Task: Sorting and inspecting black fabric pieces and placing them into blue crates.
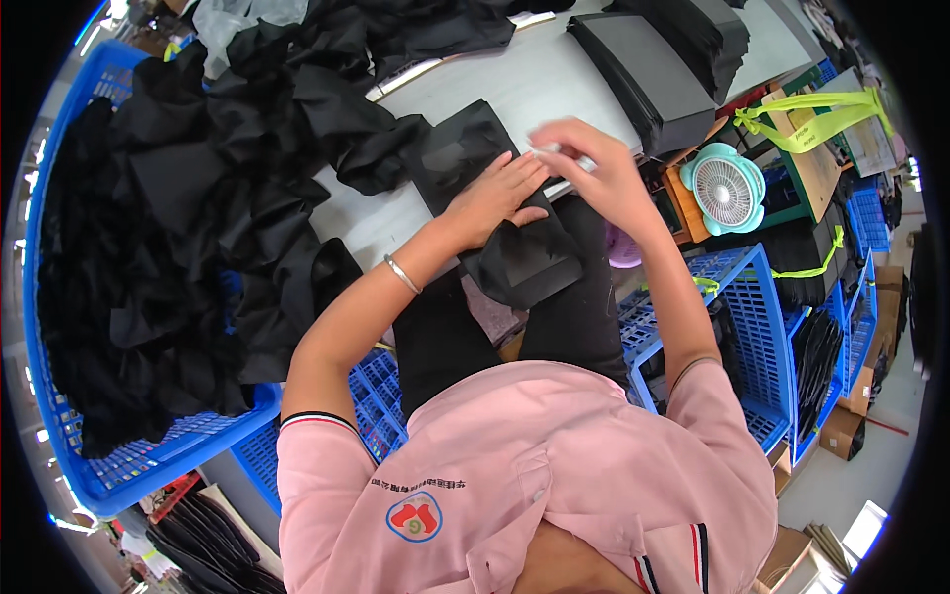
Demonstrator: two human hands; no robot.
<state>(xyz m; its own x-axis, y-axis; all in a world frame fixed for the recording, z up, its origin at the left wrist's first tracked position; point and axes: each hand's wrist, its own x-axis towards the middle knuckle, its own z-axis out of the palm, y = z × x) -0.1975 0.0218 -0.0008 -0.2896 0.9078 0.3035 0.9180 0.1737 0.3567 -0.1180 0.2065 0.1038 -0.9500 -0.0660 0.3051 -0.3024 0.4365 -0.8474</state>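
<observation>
A black fabric piece [463, 139] lies folded across the near edge of the table and hangs over my lap, its lower end [524, 265] bulging open. My left hand [498, 198] rests flat on it, fingers stretched toward the right, a silver bangle on the wrist. Right beside those fingertips, my right hand [594, 170] is closed in a pinch. A small white object [586, 161] shows between its fingers, too blurred to tell its kind.
Heaped black fabric pieces [188, 188] fill a large blue basket [64, 129] on the left. Stacked dark panels [643, 74] lie on the white table [534, 69]. At right are a turquoise fan [729, 188], yellow-green straps [821, 119] and more blue baskets [757, 342].
</observation>
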